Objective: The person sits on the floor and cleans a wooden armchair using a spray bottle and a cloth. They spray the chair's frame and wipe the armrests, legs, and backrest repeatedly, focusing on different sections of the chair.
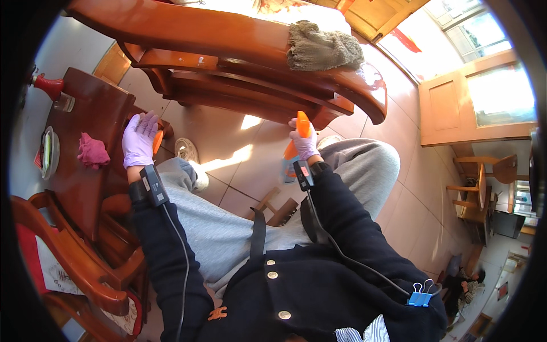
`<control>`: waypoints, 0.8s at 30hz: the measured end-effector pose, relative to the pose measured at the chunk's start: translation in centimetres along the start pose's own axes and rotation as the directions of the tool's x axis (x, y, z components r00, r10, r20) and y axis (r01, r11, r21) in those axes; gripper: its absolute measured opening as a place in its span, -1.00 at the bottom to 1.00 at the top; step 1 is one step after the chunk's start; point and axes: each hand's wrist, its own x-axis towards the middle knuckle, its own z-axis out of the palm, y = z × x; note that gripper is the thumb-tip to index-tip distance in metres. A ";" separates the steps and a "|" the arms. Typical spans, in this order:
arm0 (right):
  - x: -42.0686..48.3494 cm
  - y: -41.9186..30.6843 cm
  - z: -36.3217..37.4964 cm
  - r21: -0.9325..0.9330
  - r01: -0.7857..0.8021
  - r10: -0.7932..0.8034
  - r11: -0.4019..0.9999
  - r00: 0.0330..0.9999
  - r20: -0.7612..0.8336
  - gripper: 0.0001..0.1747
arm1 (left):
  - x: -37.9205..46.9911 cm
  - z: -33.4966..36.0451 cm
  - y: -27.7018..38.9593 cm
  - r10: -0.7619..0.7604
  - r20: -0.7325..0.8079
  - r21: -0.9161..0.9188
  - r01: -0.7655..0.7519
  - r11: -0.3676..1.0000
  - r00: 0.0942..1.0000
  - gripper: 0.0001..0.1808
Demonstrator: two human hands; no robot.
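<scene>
My left hand (pixel 140 140), in a lilac glove, is over the edge of a dark red wooden table (pixel 85 201), fingers extended. An orange object (pixel 157 141) shows at its thumb side, mostly hidden; whether the hand grips it cannot be told. My right hand (pixel 306 144), also gloved, is closed around the neck of a spray bottle (pixel 289 171) with an orange trigger head and a see-through body. It is just short of a glossy wooden armrest (pixel 222 38). A grey-brown cloth (pixel 322 46) hangs over that armrest.
A pink cloth (pixel 92 150) and a clear plastic container (pixel 51 151) lie on the table. A wooden armchair (pixel 77 260) stands at lower left, a small wooden stool (pixel 277 207) below my legs. A wooden door (pixel 453 98) is at right. A person (pixel 466 290) is in the background.
</scene>
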 end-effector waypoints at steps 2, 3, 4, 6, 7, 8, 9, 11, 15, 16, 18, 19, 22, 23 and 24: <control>0.3 -0.1 -0.1 -0.071 -0.177 0.174 0.982 0.983 -0.053 -0.53 | -0.1 0.3 0.0 0.014 0.055 0.013 -0.015 1.000 0.998 -0.62; 0.3 -0.1 0.3 -0.053 -0.060 0.063 0.997 0.996 0.069 -0.54 | -0.2 0.4 -0.1 0.009 0.003 0.018 -0.009 1.000 1.000 -0.61; 0.4 -0.1 0.9 -0.060 -0.012 0.020 0.998 0.992 0.125 -0.55 | -0.2 0.6 -0.1 0.016 -0.001 0.014 -0.016 1.000 1.000 -0.60; 0.5 -0.2 2.8 -0.233 0.058 -0.020 0.971 0.987 0.161 -0.57 | -0.3 0.8 -0.2 0.017 0.032 0.024 -0.018 1.000 0.999 -0.60; 0.4 -0.3 3.4 -0.237 0.150 -0.097 0.960 0.971 0.221 -0.60 | -0.3 0.9 -0.2 0.008 -0.003 0.022 -0.008 1.000 1.000 -0.60; 0.5 -0.4 4.3 -0.187 0.241 -0.193 0.952 0.951 0.243 -0.61 | -0.4 1.0 -0.2 0.014 0.028 0.025 -0.015 1.000 1.000 -0.60; 0.6 -0.5 4.9 -0.225 0.194 -0.142 0.955 0.964 0.227 -0.62 | -0.5 1.0 -0.1 0.009 0.033 0.020 -0.010 1.000 0.999 -0.60; 0.7 -0.5 5.1 -0.242 0.203 -0.155 0.949 0.967 0.205 -0.63 | -0.6 0.9 0.0 0.005 0.034 0.012 -0.006 1.000 0.999 -0.60; 0.3 0.6 3.0 -0.135 0.007 -0.008 0.991 1.000 -0.012 -0.63 | -0.6 0.7 0.1 0.012 0.033 0.012 -0.012 1.000 0.999 -0.60; 0.0 1.1 2.1 -0.002 0.015 -0.015 1.000 0.997 -0.069 -0.61 | -0.5 0.7 0.2 0.009 -0.001 0.010 -0.009 1.000 1.000 -0.60; -0.4 2.3 0.4 -0.052 0.010 -0.014 0.999 0.997 -0.075 -0.59 | -0.5 0.8 0.2 0.013 0.042 0.012 -0.013 1.000 0.999 -0.60; -0.5 2.8 -0.3 -0.105 -0.107 0.092 0.989 0.987 -0.135 -0.58 | -0.5 0.8 0.1 0.012 0.013 0.009 -0.013 1.000 1.000 -0.61; -0.7 4.3 -1.1 -0.021 -0.150 0.144 0.988 0.974 -0.175 -0.60 | -0.5 1.0 0.1 0.001 0.057 0.016 -0.002 1.000 0.998 -0.61; -0.6 4.6 -1.2 -0.021 -0.238 0.227 0.971 0.945 -0.236 -0.61 | -0.5 1.0 0.1 -0.006 0.022 0.021 0.005 1.000 1.000 -0.61; -0.6 4.9 -1.2 -0.070 -0.200 0.177 0.977 0.952 -0.249 -0.62 | -0.5 1.0 0.1 0.003 0.061 0.024 -0.005 1.000 0.998 -0.61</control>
